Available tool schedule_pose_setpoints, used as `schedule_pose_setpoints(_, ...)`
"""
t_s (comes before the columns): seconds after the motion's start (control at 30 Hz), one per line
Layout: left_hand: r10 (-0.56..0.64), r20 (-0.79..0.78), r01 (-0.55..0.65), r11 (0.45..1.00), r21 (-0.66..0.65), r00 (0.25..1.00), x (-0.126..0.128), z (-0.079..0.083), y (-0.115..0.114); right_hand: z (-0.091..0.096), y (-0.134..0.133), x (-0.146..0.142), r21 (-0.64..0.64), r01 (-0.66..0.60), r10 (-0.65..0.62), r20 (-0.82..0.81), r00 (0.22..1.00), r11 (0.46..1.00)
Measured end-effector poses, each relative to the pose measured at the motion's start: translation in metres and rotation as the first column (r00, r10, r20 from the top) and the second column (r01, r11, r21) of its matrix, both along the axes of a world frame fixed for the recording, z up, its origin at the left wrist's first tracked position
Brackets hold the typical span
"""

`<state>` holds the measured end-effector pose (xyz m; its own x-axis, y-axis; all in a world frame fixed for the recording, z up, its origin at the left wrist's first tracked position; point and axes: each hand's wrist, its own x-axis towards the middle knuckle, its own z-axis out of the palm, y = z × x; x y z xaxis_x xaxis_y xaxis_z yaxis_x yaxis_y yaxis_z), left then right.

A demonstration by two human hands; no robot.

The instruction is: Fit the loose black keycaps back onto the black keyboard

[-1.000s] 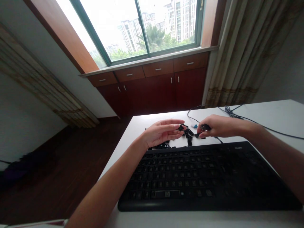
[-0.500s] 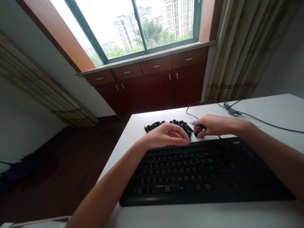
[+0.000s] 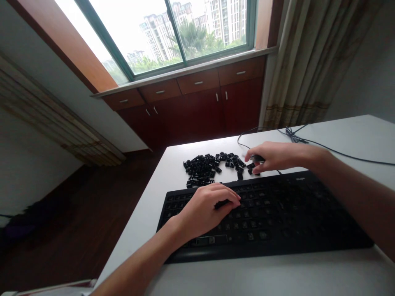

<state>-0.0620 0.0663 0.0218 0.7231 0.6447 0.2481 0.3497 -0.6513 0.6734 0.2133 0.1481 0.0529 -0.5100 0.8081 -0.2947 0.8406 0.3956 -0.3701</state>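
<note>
My left hand (image 3: 210, 209) rests on the black computer keyboard (image 3: 277, 205), its fingers pinched on a black keycap (image 3: 222, 204) against the key rows. Several loose black keycaps form a pile (image 3: 205, 168) on the white desk (image 3: 308, 273), just beyond the keyboard's far edge. My right hand (image 3: 279, 158) hangs above the pile's right end, with its fingers closed on a small dark object (image 3: 257, 158), probably a keycap. Its shape is partly hidden by my fingers.
A dark cable (image 3: 321, 144) loops across the far part of the desk. The desk's left edge drops to a dark wooden floor (image 3: 77, 230). Beyond the desk stand red-brown cabinets with drawers (image 3: 197, 98) beneath a window.
My left hand has moved from the keycap pile down onto the keyboard, uncovering more of the pile. My right hand stays near the pile's right end. The view has tilted slightly.
</note>
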Motion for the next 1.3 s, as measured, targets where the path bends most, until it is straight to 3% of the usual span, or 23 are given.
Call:
schedule_pose_setpoints(0.17,-0.038,-0.013,0.039,0.998,0.053,0.999,-0.002,-0.008,-0.004,0.005,-0.003,0.004,0.04,0.011,-0.012,0.009,1.0,0.999)
schedule_pose_setpoints(0.37,-0.054,-0.129,0.08,0.976,0.203,0.99,-0.01,-0.003,0.001,0.01,-0.007,0.005,0.057,-0.004,0.003,0.024,1.0,0.998)
schedule_pose_setpoints(0.57,-0.048,-0.103,0.062,0.988,0.142,0.994,-0.012,0.0,0.0,0.014,-0.007,0.005,0.057,-0.004,0.002,0.028,1.0,0.998)
schedule_pose_setpoints(0.8,-0.034,-0.016,0.037,0.972,0.233,0.999,-0.001,-0.011,-0.003,0.015,-0.008,0.004,0.046,-0.015,0.013,0.045,0.999,0.999)
schedule_pose_setpoints(1.03,-0.059,-0.064,0.074,0.959,0.275,0.996,0.004,-0.014,-0.008,0.015,-0.009,0.001,0.045,-0.017,0.014,0.066,0.998,0.999)
schedule_pose_setpoints(1.2,-0.058,-0.036,0.065,0.968,0.243,0.998,0.004,-0.013,-0.01,0.018,-0.011,-0.001,0.088,-0.002,0.005,-0.039,0.999,0.996)
schedule_pose_setpoints(1.3,-0.006,-0.004,0.007,0.978,0.21,1.0,0.001,-0.009,-0.007,0.023,-0.022,-0.015,0.177,0.126,-0.07,-0.295,0.953,0.976)
